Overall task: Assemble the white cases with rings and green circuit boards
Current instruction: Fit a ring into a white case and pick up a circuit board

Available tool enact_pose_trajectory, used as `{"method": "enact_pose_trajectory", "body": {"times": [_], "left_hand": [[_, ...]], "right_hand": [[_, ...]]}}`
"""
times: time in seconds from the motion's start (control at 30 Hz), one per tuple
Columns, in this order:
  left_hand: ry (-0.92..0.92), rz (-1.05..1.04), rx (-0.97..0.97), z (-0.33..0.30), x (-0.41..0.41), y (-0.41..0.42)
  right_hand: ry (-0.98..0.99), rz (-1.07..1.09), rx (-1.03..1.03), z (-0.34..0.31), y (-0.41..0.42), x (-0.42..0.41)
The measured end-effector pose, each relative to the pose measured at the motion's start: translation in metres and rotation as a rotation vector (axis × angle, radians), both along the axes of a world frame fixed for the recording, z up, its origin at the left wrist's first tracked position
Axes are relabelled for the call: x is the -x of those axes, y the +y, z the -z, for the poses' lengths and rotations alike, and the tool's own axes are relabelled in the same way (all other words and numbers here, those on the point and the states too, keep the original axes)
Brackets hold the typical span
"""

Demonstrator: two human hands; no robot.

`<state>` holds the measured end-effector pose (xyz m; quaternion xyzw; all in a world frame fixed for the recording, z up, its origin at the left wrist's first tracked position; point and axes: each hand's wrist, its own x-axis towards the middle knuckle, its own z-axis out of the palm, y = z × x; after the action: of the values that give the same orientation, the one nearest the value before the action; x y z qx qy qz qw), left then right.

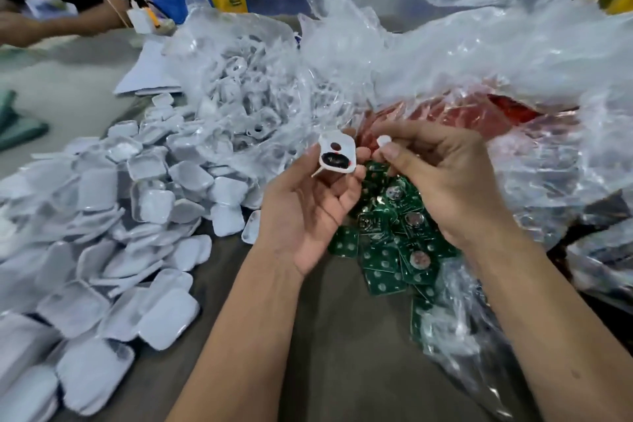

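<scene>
The left hand (308,205) grips a white case (337,155); the right hand (442,175) pinches a white ring (383,140). Below the fingers, green circuit boards (394,236) litter a grey table (342,336).

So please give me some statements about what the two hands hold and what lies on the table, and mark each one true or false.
1. The left hand holds a white case. True.
2. The right hand is empty. False: it pinches a small white ring.
3. The green circuit boards lie below the hands. True.
4. The pile of white cases lies right of the hands. False: it lies to their left.
5. A board already sits in the held case. False: none is visible there.
</scene>
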<state>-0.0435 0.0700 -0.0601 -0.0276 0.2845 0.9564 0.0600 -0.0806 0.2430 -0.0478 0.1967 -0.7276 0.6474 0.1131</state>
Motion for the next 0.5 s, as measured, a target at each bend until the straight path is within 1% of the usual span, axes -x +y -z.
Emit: {"method": "enact_pose_trajectory", "body": {"times": [0.03,0.17,0.27,0.4,0.5], "left_hand": [[-0.009,-0.003,0.016,0.0,0.002,0.001],[-0.045,0.018,0.046,0.0,0.008,0.004],[-0.059,0.039,0.063,0.001,0.011,0.007],[-0.061,0.069,0.098,0.001,0.011,0.009],[-0.075,0.063,0.141,-0.001,0.01,0.011]], "right_hand": [[-0.003,-0.002,-0.005,0.002,0.001,0.001],[-0.054,-0.017,0.12,0.001,0.001,0.0],[-0.079,-0.06,0.173,0.0,-0.002,-0.002],[-0.071,-0.01,0.182,0.003,-0.002,0.0],[-0.004,0.062,0.115,0.004,0.0,0.001]]}}
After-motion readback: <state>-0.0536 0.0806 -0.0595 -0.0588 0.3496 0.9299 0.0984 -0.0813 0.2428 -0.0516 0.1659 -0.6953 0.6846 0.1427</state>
